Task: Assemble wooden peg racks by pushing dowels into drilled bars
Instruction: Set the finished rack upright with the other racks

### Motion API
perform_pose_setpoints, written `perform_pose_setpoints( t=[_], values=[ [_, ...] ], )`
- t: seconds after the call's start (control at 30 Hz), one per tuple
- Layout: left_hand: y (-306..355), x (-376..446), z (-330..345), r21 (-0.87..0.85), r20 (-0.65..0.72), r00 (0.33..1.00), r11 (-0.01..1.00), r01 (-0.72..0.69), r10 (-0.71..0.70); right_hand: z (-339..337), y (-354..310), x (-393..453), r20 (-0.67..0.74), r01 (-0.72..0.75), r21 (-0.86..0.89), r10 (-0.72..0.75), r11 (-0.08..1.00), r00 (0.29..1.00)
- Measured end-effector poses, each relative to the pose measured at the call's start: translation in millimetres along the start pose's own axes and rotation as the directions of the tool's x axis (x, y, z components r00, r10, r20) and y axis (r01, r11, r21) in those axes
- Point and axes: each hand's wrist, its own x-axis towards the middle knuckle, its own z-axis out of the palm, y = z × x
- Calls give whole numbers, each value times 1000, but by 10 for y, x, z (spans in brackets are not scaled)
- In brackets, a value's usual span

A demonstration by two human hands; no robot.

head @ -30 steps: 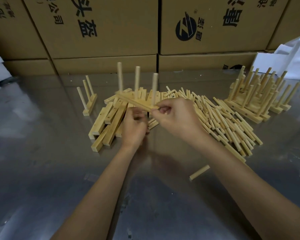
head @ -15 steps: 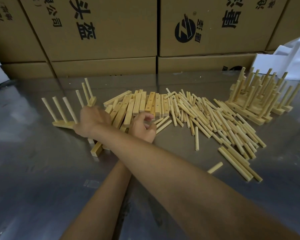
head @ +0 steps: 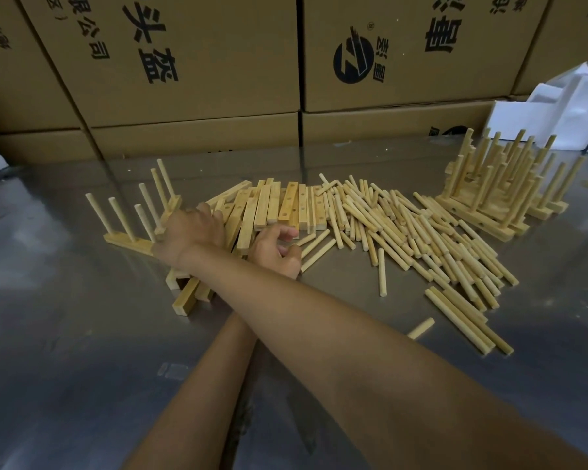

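My right hand reaches across my left forearm and its fingers rest on the pile of drilled bars; I see nothing held in it. Just left of it a finished peg rack with three dowels stands on the table, and a second rack stands behind that. Beside the bars, my left hand lies with loosely curled fingers and holds nothing I can see. Loose dowels spread out to the right of both hands.
A stack of finished racks stands at the far right. Cardboard boxes wall off the back of the shiny metal table. White foam pieces sit at the back right. A short dowel stub lies near my right forearm.
My right hand carried the finished three-dowel rack to the left, set it on the table and let go. It now lies on the bar pile. My left hand lowered beside the bars.
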Motion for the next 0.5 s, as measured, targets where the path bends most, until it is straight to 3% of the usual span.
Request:
perform_pose_setpoints(
  t=[0.1, 0.17, 0.2, 0.23, 0.33, 0.37, 0.5],
  values=[
    [-37, -2, -49, -15, 17, 998, 998, -55, 55, -249, 133, -118, 29, -21, 167, 16, 986, 999],
    [-44, 4, -130, 70, 188, 972, 985, -159, 144, -448, 293, -231, 35, -42, 305, 33, 951, 999],
    [-22, 8, -165, 129, 248, 961, 979, -155, 120, -556, 399, -289, 13, -51, 366, 49, 929, 999],
    [-17, 23, -209, 189, 221, 970, 972, -142, 99, -663, 521, -343, -24, -58, 419, 75, 906, 997],
    [111, 27, -386, 67, -48, 995, 994, -81, 84, -950, 975, -527, -144, -106, 511, 207, 853, 968],
    [145, 31, -451, 106, -87, 992, 991, -80, 89, -1012, 1141, -612, -166, -128, 514, 245, 848, 955],
    [59, 68, -588, 565, -76, 978, 816, -120, 196, -1047, 1705, -1051, -190, -200, 467, 319, 861, 929]
  ],
)
